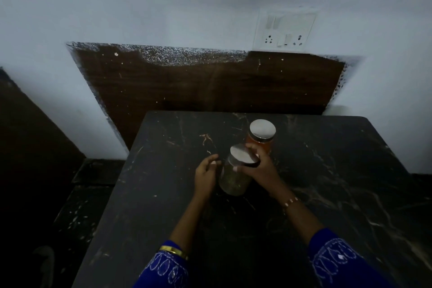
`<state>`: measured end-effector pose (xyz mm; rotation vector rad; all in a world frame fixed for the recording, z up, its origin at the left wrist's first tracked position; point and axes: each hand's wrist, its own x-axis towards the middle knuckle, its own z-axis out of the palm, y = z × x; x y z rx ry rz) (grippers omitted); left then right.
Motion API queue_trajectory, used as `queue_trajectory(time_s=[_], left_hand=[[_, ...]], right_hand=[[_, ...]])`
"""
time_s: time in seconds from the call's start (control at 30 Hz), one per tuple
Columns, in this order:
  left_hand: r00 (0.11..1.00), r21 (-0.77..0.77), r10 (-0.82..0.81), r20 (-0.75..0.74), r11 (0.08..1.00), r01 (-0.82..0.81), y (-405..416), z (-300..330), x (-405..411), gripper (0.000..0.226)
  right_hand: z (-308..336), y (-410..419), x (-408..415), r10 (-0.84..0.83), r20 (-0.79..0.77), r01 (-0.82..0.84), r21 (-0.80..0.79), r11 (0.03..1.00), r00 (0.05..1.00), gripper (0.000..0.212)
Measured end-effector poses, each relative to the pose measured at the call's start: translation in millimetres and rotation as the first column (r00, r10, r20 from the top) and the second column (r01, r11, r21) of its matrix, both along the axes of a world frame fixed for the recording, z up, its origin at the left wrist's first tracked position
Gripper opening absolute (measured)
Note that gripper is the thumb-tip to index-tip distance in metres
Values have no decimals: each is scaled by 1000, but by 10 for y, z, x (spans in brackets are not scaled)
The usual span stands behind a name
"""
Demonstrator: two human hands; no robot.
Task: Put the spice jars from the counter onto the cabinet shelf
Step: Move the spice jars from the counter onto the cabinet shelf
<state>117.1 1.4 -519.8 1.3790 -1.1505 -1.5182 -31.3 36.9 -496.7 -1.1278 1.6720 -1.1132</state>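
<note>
Rt hand (259, 168) on tilted jar (235, 179) (lid-grip)

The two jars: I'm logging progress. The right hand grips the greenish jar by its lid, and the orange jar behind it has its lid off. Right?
Not quite. In the head view the orange jar has its silver lid on. The rest holds: the right hand grips the greenish jar by its lid.

Blurred switchboard (285, 30); jar's (233, 180) contents unclear.
</note>
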Motion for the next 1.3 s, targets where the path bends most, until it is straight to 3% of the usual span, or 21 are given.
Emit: queue_trajectory(time_s=[0.07,0.17,0.27,0.37,0.43,0.57,0.67,0.8,0.97,1.1,1.2,1.3], left_hand=[[999,43,-10,-41,999,12,-4,93,-20,30],[971,200,-123,-207,966,165,93,302,-56,33],[875,260,-244,-418,891,372,257,502,-174,40],[816,212,-303,-493,867,450,364,622,-403,41],[799,175,-313,-513,873,454,435,678,-601,41],[835,74,-338,-434,910,407,526,742,-924,43],[885,12,-306,-352,944,331,534,777,-1078,46],[905,-76,-309,-293,951,300,567,914,-1284,48],[905,-204,-342,-252,933,295,540,1324,-1709,43],[904,-393,-385,-184,872,292,502,1869,-2119,39],[904,-538,-401,-150,800,266,461,2338,-2443,37],[939,-674,-331,-98,716,181,386,2815,-2761,40]], right_hand=[[114,72,-89,11,209,-22,52,998,978,70],[299,194,-227,44,545,-80,43,996,837,61],[451,281,-358,93,640,-80,-49,996,763,50],[552,326,-423,-54,585,124,-79,989,809,49],[639,373,-474,-203,498,275,-74,959,843,29],[800,528,-676,-331,335,378,-83,922,882,20],[892,655,-846,-281,228,310,-102,945,932,17],[1006,761,-1068,-129,264,169,-136,976,956,31],[1353,761,-1477,-108,247,167,-233,958,963,35],[1857,705,-1875,-85,148,134,-365,921,985,36],[2297,649,-2176,-84,48,97,-445,890,995,49],[2795,616,-2479,-124,-61,72,-535,842,990,53]])
